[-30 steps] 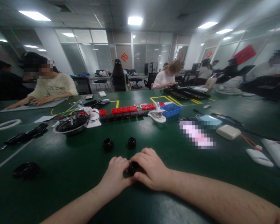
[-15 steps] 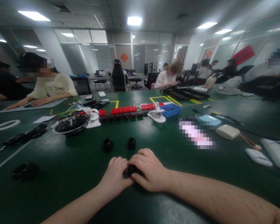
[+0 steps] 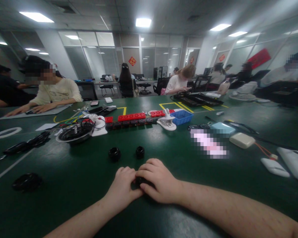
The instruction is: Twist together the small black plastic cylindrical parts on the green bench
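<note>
Near the front of the green table, my left hand and my right hand meet around a small black object. The fingers of my right hand curl over its top and right side, with the thumb along the front. My left hand closes on its left side. Most of the object is hidden, so its kind cannot be made out. Just beyond my hands stand two small black ring-shaped pieces, one to the left and one to the right. A larger shiny black ring-shaped piece lies at the far left.
Across the table stand a row of red and black blocks, a white clip, a blue bin and a round tray with dark parts. Power banks and cables lie at right. Several people sit around.
Both hands stay in nearly the same place around the black object. The fingers of my right hand have shifted very slightly; the pieces on the table have not moved.
</note>
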The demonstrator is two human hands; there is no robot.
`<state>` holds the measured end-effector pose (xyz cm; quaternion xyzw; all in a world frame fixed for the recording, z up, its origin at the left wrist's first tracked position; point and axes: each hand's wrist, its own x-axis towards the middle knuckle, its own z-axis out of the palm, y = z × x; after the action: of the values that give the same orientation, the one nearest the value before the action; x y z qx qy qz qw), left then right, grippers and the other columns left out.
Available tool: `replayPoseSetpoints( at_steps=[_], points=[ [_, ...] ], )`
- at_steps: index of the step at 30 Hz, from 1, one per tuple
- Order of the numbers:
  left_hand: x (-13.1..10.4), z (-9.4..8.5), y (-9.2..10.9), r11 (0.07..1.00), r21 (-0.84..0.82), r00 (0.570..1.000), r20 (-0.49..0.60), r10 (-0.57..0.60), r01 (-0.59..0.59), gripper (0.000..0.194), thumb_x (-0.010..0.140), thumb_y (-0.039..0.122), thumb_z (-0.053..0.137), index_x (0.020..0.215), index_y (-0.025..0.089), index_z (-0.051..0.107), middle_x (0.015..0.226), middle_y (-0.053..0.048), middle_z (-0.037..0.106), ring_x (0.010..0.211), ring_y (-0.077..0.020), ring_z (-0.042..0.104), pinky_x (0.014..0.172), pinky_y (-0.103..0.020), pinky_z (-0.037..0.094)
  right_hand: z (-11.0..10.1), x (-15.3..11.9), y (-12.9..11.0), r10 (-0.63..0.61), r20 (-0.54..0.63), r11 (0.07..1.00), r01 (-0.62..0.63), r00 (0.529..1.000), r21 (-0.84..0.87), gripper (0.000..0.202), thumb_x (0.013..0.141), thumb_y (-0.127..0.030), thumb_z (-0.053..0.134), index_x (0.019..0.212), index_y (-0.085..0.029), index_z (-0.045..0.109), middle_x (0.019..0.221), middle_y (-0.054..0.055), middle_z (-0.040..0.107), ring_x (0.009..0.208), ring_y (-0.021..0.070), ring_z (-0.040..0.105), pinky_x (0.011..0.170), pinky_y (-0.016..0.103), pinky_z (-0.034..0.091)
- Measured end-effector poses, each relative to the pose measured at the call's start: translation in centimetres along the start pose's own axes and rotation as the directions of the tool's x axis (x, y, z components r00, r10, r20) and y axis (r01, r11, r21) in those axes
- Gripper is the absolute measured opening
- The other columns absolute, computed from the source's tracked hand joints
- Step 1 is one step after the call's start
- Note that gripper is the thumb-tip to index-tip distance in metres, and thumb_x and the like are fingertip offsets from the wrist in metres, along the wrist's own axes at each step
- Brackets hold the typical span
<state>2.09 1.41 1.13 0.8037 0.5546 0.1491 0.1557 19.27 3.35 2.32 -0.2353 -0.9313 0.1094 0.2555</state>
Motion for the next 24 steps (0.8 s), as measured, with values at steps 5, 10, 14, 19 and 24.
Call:
replayPoseSetpoints(
  at_steps=[5, 10, 14, 19, 24],
  points=[
    [0.0, 0.01, 0.08, 1.0, -0.004, 1.0, -0.003, 0.008, -0.008, 0.014, 0.068, 0.032, 0.057, 0.066, 0.018, 0.052, 0.069, 0.001, 0.052, 0.069, -0.018, 0.047, 0.072, -0.034, 0.034, -0.12, -0.19, -0.15, 0.023, -0.043, 0.996, -0.026, 0.999, -0.085, 0.027, 0.08, -0.027, 0.049, 0.105, -0.02, 0.057, 0.104, 0.008, 0.051, 0.093, 0.0213, 0.041, 0.083, 0.039, 0.033],
    [0.0, 0.29, -0.17, 0.999, 0.004, 0.999, -0.023, 0.032, -0.032, 0.02, 0.068, 0.036, 0.058, 0.063, 0.018, 0.049, 0.066, 0.002, 0.051, 0.068, -0.0175, 0.047, 0.07, -0.033, 0.034, -0.09, -0.24, -0.19, 0.03, -0.067, 0.994, -0.037, 0.997, -0.106, 0.026, 0.083, -0.027, 0.044, 0.103, -0.02, 0.059, 0.093, 0.008, 0.052, 0.086, 0.0203, 0.041, 0.077, 0.039, 0.034],
    [-0.01, 0.34, -0.34, 1.0, 0.004, 0.999, -0.023, 0.028, -0.028, 0.021, 0.067, 0.035, 0.06, 0.062, 0.018, 0.047, 0.065, 0.002, 0.05, 0.067, -0.0173, 0.046, 0.069, -0.032, 0.034, -0.08, -0.21, -0.22, 0.04, -0.077, 0.998, -0.044, 0.996, -0.053, 0.028, 0.08, -0.026, 0.046, 0.105, -0.016, 0.057, 0.09, 0.008, 0.053, 0.085, 0.0202, 0.042, 0.076, 0.038, 0.035],
    [0.07, 0.19, -0.23, 1.0, 0.008, 1.0, -0.012, 0.018, -0.017, 0.025, 0.065, 0.038, 0.061, 0.06, 0.018, 0.045, 0.065, 0.003, 0.049, 0.066, -0.0168, 0.045, 0.07, -0.033, 0.034, -0.09, -0.15, -0.12, 0.058, -0.077, 0.998, -0.06, 0.995, -0.02, 0.029, 0.08, -0.028, 0.048, 0.105, -0.015, 0.055, 0.089, 0.007, 0.053, 0.085, 0.0199, 0.043, 0.077, 0.037, 0.036],
    [0.11, 0.2, -0.15, 1.0, 0.007, 1.0, -0.023, 0.01, -0.01, 0.026, 0.065, 0.038, 0.061, 0.059, 0.018, 0.044, 0.064, 0.003, 0.049, 0.065, -0.0168, 0.045, 0.069, -0.033, 0.034, 0.01, -0.31, -0.24, 0.073, -0.079, 0.996, -0.077, 0.994, -0.043, 0.028, 0.079, -0.027, 0.049, 0.104, -0.016, 0.056, 0.095, 0.008, 0.052, 0.089, 0.0206, 0.042, 0.078, 0.037, 0.035]
  ],
)
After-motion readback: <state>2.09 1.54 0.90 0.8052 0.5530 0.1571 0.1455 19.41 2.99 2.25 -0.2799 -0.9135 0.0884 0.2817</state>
